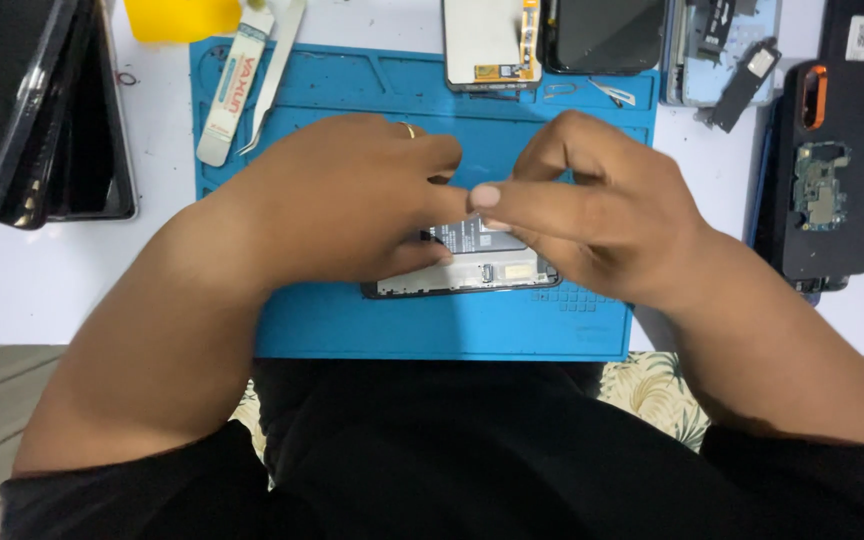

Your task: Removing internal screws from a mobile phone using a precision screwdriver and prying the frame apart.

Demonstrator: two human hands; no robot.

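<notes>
Opened phone (472,262) lies on my blue mat (352,320); my left hand (352,200) presses it; my right hand (592,210) fingers pinch closed above it.

the left hand (352,195) and right hand (592,210) crowd together over the opened black phone with exposed insides (472,268), covering most of the blue silicone work mat (432,330). bare mat lies open along its near edge. the far edge is hemmed by a white plastic pry tool (232,95), metal tweezers (277,70) and a loose white-backed screen panel (482,42). stacked dark screens (32,110) block the left; a black phone frame with circuit board (824,180) blocks the right.
</notes>
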